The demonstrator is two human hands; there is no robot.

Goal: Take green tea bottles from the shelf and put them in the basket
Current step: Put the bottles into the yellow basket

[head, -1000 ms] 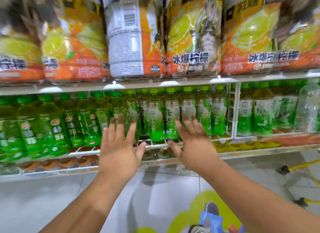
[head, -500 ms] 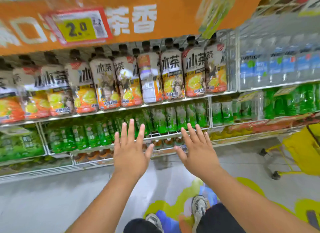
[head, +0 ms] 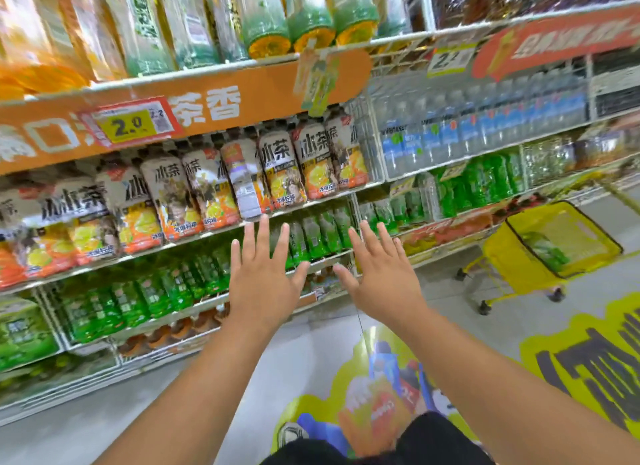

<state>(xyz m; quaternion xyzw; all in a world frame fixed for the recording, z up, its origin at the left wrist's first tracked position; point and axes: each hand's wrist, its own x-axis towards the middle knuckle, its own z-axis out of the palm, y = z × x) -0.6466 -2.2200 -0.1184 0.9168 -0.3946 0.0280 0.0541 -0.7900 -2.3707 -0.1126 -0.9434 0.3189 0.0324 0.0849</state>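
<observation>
Green tea bottles (head: 320, 234) stand in rows on a low wire shelf (head: 194, 305), behind my outstretched hands. My left hand (head: 263, 284) is held out flat with fingers spread, holding nothing, in front of the bottles and apart from them. My right hand (head: 379, 277) is likewise flat and spread, empty, just right of the left one. The yellow basket (head: 512, 267) on wheels stands on the floor at the right, and something green lies inside it.
Above the green bottles is a shelf of orange lemon-tea bottles (head: 207, 191) under an orange price banner (head: 131, 127). Water bottles (head: 450, 135) fill the shelf to the right. Floor stickers (head: 588, 364) cover the grey floor by my feet.
The view has pulled back and risen away from the shelf, and the yellow basket has come fully into sight at the right. Both hands stay spread, empty and a little farther from the bottles.
</observation>
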